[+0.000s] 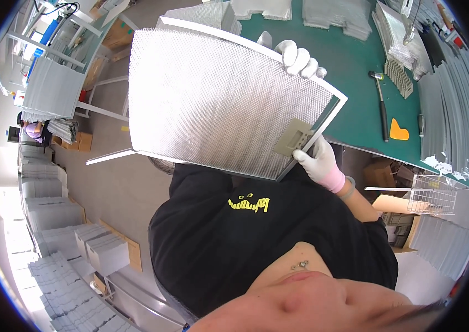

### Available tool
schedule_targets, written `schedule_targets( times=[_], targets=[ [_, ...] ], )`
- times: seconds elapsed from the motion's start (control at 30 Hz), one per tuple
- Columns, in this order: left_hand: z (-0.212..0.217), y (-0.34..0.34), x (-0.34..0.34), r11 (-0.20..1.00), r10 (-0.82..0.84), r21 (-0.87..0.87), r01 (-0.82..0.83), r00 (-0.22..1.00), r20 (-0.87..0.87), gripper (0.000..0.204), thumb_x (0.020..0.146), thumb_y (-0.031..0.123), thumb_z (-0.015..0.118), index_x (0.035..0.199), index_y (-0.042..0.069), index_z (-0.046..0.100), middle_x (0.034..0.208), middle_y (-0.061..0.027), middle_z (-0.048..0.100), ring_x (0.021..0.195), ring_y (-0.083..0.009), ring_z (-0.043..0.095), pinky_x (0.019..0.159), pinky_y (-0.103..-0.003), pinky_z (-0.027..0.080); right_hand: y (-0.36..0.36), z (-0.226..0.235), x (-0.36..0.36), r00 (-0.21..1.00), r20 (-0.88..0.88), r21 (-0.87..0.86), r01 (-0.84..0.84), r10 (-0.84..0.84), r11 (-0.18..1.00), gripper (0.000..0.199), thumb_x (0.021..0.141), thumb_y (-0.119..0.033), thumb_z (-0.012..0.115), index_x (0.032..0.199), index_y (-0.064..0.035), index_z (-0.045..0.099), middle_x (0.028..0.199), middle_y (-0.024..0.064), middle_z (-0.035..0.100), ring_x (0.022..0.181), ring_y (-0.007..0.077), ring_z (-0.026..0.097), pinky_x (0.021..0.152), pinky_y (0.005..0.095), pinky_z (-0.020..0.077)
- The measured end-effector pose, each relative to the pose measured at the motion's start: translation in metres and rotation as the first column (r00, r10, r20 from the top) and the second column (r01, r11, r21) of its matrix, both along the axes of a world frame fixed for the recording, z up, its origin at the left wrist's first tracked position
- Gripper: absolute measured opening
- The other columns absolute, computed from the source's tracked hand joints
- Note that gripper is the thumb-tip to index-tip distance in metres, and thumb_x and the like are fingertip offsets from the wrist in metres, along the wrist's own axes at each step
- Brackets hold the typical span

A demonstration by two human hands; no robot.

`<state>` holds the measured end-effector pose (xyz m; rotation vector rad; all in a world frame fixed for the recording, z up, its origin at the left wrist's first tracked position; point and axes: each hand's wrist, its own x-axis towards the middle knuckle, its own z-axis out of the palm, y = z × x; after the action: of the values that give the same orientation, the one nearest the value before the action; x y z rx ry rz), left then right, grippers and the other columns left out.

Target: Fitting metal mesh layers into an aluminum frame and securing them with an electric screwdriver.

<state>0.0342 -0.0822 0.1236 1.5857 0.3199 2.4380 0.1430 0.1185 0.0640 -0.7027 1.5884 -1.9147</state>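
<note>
A silvery metal mesh panel [212, 99] is tilted in front of my body. White frame strips [331, 119] run along its far and right edges; another strip [110, 157] juts out past its lower left corner. My left hand [299, 60], in a white glove, curls its fingers over the far edge; its arm is hidden behind the panel. At the right end, my gloved right hand [323, 166] pinches a small beige plate with cutouts [291, 138] against the mesh beside the frame strip. Its thumb lies on the plate's lower corner.
The green-topped table [356, 124] holds a hammer [381, 105], an orange scraper [399, 130], a row of beige pieces [398, 79] and stacked mesh sheets [337, 16]. A wire basket [432, 195] is at the right. Panel stacks [55, 216] and another person [34, 130] are at the left.
</note>
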Motion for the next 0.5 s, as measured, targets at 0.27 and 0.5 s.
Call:
schedule_targets(
  times=[0.27,0.5],
  targets=[
    [0.001,0.0,0.006,0.999,0.044,-0.008,-0.045,0.999,-0.027,0.068,0.104,0.056,0.013,0.092,0.008,0.06,0.09,-0.0052,0.059,0.102,-0.0229,0.056,0.11,-0.048,0.033,0.007,-0.001,-0.01,0.995,0.083,0.076,-0.064,0.058,0.995,0.049,0.088,-0.012,0.069,0.128,0.0065,0.046,0.109,0.0097,0.064,0.104,0.0162,0.06,0.095,0.0325,0.0475],
    [-0.01,0.018,0.031,0.999,0.043,-0.021,-0.041,0.993,0.109,0.069,0.105,0.052,0.009,0.088,0.007,0.058,0.084,-0.0052,0.055,0.094,-0.0237,0.053,0.107,-0.046,0.035,0.018,0.031,-0.061,0.821,-0.342,-0.295,0.369,-0.458,0.881,0.077,0.087,-0.026,0.072,0.146,0.0035,0.033,0.141,0.0178,0.046,0.132,0.0271,0.045,0.112,0.0424,0.0333]
  ],
)
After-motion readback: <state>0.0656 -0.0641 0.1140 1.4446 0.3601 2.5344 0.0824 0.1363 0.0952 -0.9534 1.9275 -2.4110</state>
